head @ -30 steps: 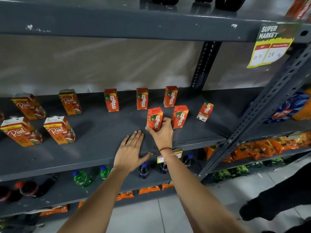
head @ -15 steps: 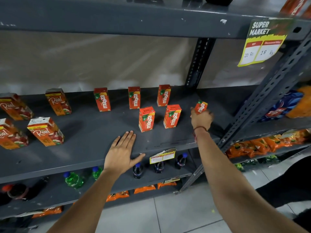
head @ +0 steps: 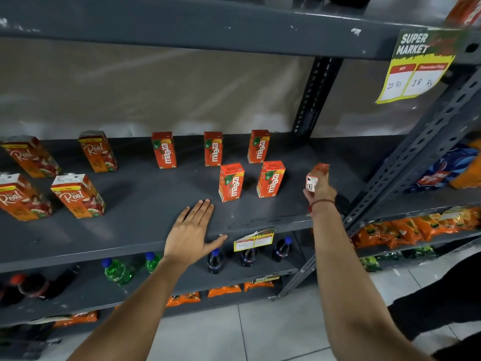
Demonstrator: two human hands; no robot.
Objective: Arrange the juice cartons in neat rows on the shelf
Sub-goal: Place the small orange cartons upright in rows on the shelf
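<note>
Small orange Maaza cartons stand on the grey shelf (head: pixel 145 230): three in a back row (head: pixel 213 148) and two in front (head: pixel 270 179). My right hand (head: pixel 319 191) is shut on one more Maaza carton (head: pixel 318 175), lifted and tilted to the right of the front pair. My left hand (head: pixel 194 231) lies flat and open on the shelf's front edge, holding nothing. Several larger Real juice cartons (head: pixel 78 195) stand at the left in two rows.
A perforated upright post (head: pixel 416 157) slants down the right side. A yellow price sign (head: pixel 416 66) hangs from the upper shelf. Bottles (head: pixel 117 272) and orange snack packs (head: pixel 406 227) fill the lower shelves. A small price tag (head: pixel 253 239) hangs under the shelf edge.
My right hand left the front-left Maaza carton, reached right to the tilted carton, and has lifted it off the shelf. My left hand stayed flat.
</note>
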